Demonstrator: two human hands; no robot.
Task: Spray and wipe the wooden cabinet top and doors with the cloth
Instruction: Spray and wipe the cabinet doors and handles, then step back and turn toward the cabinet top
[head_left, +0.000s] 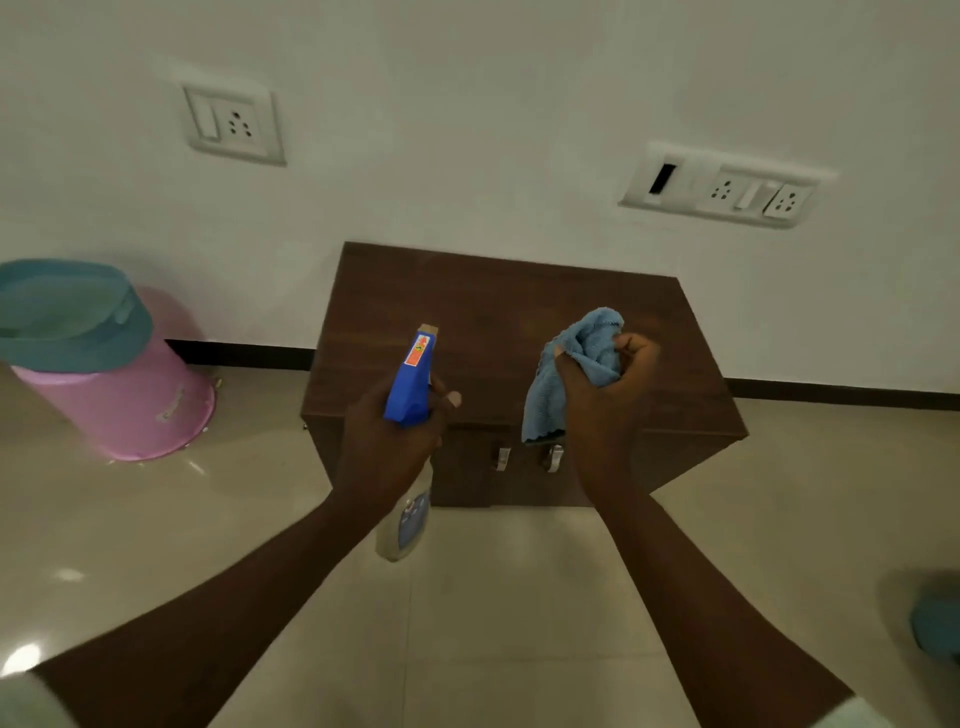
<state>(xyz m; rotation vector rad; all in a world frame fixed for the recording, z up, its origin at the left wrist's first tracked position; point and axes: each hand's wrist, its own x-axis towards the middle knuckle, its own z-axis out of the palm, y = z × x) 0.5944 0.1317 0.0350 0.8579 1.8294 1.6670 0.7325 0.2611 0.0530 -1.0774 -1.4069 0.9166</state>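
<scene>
A low dark wooden cabinet stands against the white wall, its two doors with metal handles facing me. My left hand grips a spray bottle with a blue trigger head, nozzle pointing at the cabinet top; its pale body hangs below my fist. My right hand holds a bunched light-blue cloth above the cabinet's front edge, one end dangling toward the doors.
A pink bucket with a teal tub on it stands on the tiled floor at the left. Wall sockets sit above. A teal object shows at the right edge. Open floor lies in front of the cabinet.
</scene>
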